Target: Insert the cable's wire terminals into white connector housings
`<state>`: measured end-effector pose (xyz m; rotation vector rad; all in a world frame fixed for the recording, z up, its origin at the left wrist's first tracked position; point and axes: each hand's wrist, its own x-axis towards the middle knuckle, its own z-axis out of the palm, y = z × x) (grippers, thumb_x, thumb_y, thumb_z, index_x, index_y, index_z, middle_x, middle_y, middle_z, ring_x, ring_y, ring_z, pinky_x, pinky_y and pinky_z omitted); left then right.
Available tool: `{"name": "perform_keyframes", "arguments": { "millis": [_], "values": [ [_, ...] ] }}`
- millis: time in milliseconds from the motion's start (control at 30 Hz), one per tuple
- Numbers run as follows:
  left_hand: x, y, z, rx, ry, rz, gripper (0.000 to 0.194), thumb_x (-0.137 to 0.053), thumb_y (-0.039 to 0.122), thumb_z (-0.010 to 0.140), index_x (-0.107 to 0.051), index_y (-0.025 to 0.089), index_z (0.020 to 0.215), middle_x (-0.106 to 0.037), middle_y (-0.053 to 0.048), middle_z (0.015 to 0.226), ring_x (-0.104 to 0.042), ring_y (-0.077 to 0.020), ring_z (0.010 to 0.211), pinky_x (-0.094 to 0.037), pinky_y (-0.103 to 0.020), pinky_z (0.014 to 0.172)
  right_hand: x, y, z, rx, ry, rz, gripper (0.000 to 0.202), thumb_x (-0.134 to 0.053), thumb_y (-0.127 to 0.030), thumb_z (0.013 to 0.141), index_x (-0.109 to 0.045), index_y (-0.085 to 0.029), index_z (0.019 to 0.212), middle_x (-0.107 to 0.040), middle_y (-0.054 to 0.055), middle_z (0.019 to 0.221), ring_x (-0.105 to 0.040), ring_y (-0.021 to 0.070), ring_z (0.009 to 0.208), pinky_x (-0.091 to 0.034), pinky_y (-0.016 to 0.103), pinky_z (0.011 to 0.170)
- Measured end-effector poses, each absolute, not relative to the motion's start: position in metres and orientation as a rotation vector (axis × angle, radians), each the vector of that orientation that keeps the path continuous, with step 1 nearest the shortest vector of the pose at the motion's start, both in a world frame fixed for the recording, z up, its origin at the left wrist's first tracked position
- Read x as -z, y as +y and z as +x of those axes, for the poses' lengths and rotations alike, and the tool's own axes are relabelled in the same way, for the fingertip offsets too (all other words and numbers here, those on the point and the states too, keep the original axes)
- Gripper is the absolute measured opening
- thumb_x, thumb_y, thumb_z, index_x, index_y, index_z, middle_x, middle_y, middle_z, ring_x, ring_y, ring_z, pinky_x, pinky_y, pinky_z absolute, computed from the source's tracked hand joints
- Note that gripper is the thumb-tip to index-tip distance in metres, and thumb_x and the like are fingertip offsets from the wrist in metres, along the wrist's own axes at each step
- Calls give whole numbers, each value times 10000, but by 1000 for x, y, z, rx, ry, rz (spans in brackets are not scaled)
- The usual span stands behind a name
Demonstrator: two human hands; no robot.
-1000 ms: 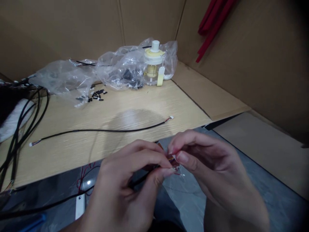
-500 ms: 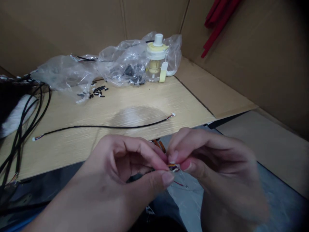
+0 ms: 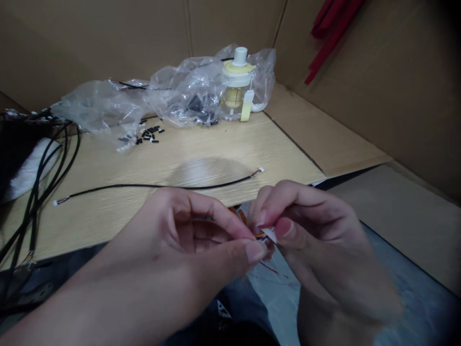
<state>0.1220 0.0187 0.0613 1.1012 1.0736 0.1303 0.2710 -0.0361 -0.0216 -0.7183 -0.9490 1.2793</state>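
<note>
My left hand (image 3: 205, 250) is closed, pinching a bundle of thin coloured wires (image 3: 260, 236) between thumb and forefinger. Just to its right, my right hand (image 3: 309, 226) is closed on a small white piece (image 3: 270, 234) at the end of those wires. Whether the piece is a connector or a bit of tape I cannot tell. A loose red wire (image 3: 268, 267) sticks out below the fingertips. Beyond both hands, a black cable (image 3: 158, 186) with white connectors at its two ends lies across the wooden board (image 3: 118, 221).
Several black cables (image 3: 36, 192) hang over the board's left edge. Clear plastic bags (image 3: 183, 91) lie along the back, with small black pieces (image 3: 153, 132) in front. A yellow-lidded bottle (image 3: 237, 86) stands behind, near the cardboard wall (image 3: 360, 105).
A white piece now shows clearly between my right fingertips, where it was mostly hidden before. Both hands have risen slightly, and the view has shifted a little.
</note>
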Motion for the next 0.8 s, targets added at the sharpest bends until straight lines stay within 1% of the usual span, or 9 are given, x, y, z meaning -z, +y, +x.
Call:
{"name": "perform_keyframes", "arguments": {
  "millis": [67,100,167,233,300,433,600,700,800],
  "values": [
    [-64,19,121,-125,1039,1142,43,-649,125,699,-621,155,711,-642,26,730,-509,-58,667,-384,-97,596,21,-35,269,-1336,-894,-678,56,-676,-231,818,-686,-176,815,-609,-2,705,-561,63,615,-482,144,554],
    [-65,19,120,-118,1024,1158,43,-649,167,707,-618,151,731,-640,19,745,-508,-62,674,-386,-102,602,21,-35,269,-1364,-862,-662,70,-687,-238,808,-684,-167,808,-602,-3,691,-560,60,603,-482,140,544],
    [-67,20,120,-114,1002,1182,109,-644,242,717,-616,145,760,-627,10,756,-512,-71,692,-392,-110,612,19,-34,266,-1400,-809,-635,96,-706,-239,790,-679,-147,778,-588,-7,660,-550,50,573,-477,126,524],
    [-68,19,120,-128,983,1194,149,-629,276,731,-617,136,779,-621,2,762,-536,-84,737,-407,-114,639,19,-33,264,-1422,-762,-605,111,-711,-234,783,-674,-133,756,-576,-11,641,-541,41,545,-476,118,505],
    [-68,19,120,-141,973,1190,169,-618,290,739,-616,127,786,-623,-4,772,-548,-88,756,-417,-111,650,20,-33,262,-1443,-710,-575,122,-713,-238,781,-669,-129,747,-570,-13,635,-543,40,531,-480,115,490],
    [-69,18,122,-153,996,1171,181,-612,295,749,-622,116,773,-633,-6,771,-551,-69,720,-418,-90,630,23,-32,260,-1477,-644,-554,131,-733,-250,759,-670,-135,751,-568,-14,631,-549,41,517,-484,119,480],
    [-68,17,122,-183,1011,1195,137,-636,290,753,-656,155,749,-669,2,759,-602,-92,731,-444,-109,617,24,-33,258,-1495,-582,-518,119,-738,-230,751,-664,-137,748,-574,-19,635,-556,35,507,-489,106,483],
    [-65,18,121,-243,986,1137,108,-682,274,729,-666,167,730,-686,7,743,-638,-103,730,-482,-122,632,23,-35,257,-1527,-519,-505,112,-744,-213,741,-656,-143,744,-590,-26,655,-568,32,510,-501,103,492],
    [-65,19,121,-231,974,1111,102,-702,267,715,-670,171,724,-697,2,755,-652,-113,740,-500,-131,645,24,-36,255,-1543,-478,-502,115,-754,-200,724,-654,-145,733,-590,-34,652,-569,31,509,-504,100,487]
  ]
}}
